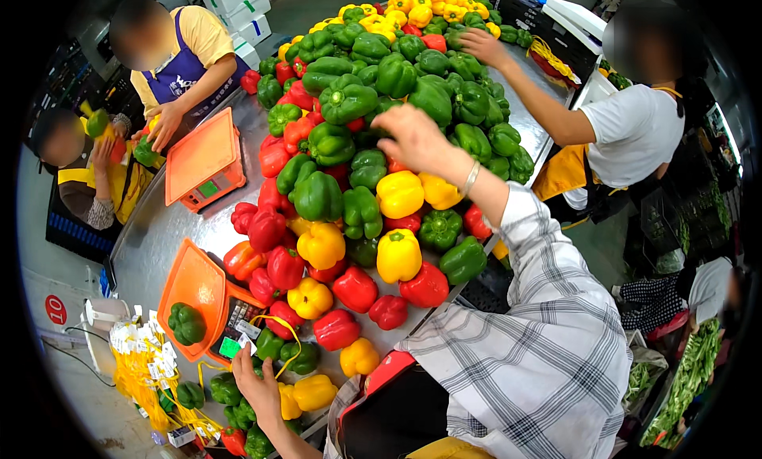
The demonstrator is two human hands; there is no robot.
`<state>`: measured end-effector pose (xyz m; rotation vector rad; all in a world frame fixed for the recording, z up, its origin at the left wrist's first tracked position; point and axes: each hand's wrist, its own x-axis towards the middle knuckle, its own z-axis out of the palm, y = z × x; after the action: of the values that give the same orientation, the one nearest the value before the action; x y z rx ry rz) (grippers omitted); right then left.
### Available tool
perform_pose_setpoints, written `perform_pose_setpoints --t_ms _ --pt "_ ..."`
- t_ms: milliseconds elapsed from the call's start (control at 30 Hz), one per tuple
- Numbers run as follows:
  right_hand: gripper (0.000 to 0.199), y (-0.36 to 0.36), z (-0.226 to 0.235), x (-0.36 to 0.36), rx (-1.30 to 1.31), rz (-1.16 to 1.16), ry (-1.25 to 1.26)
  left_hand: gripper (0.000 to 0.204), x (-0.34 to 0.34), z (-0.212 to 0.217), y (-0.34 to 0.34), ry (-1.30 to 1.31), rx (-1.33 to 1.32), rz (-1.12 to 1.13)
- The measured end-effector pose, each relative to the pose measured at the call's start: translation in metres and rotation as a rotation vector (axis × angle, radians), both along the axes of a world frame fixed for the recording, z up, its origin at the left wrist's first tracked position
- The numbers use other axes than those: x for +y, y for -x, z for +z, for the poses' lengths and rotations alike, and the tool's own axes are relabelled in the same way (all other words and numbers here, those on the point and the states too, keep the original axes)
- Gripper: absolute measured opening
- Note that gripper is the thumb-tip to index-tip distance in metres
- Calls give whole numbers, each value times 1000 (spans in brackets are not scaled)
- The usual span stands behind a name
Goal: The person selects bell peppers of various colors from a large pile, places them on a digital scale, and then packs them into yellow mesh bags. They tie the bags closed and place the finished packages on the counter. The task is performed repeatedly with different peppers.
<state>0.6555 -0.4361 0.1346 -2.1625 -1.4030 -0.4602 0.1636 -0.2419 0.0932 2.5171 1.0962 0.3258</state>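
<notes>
While I am leaning over the long steel sorting table [171,237], my right hand [413,138] is stretching out toward twelve o'clock, hovering palm-down over the heap of glossy bell peppers with its fingers spread apart and clamped on nothing. Just beneath the fingertips a blocky dark green bell pepper [369,167] is sitting at about seven o'clock from the hand, its stem end pointing up toward me, so its long axis is running roughly upright; whether I am touching it I cannot tell. My left hand [255,386] is resting low at seven o'clock, fingers loosely parted beside a smaller green bell pepper [270,344] and a loop of yellow band [287,326], well apart from the heap, so the right hand is plainly nearer. An orange flat-topped weighing scale [190,288] is carrying one green pepper at nine o'clock, and two other people's hands are working the far side.
</notes>
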Motion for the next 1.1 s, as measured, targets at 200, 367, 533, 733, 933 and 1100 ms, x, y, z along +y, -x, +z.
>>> perform_pose_setpoints --t_ms 200,367,533,733,933,1100 --pt "76 -105 8 12 -32 -411 -15 48 -8 36 -67 -54 -73 -213" --pt "97 -172 -7 19 478 -158 85 45 -7 69 -168 -16 -168 -429" --pt "93 -151 -5 15 328 5 -61 60 -7 83 -274 -32 -286 -608" --pt "93 -64 9 -6 181 103 -90 89 -3 75 -389 -3 -450 -542" --pt "100 -9 -57 -9 183 201 -28 68 -4 50 -444 110 -465 -624" --pt "90 -7 -57 -10 332 210 30 68 -28 41 -419 -124 -509 -599"
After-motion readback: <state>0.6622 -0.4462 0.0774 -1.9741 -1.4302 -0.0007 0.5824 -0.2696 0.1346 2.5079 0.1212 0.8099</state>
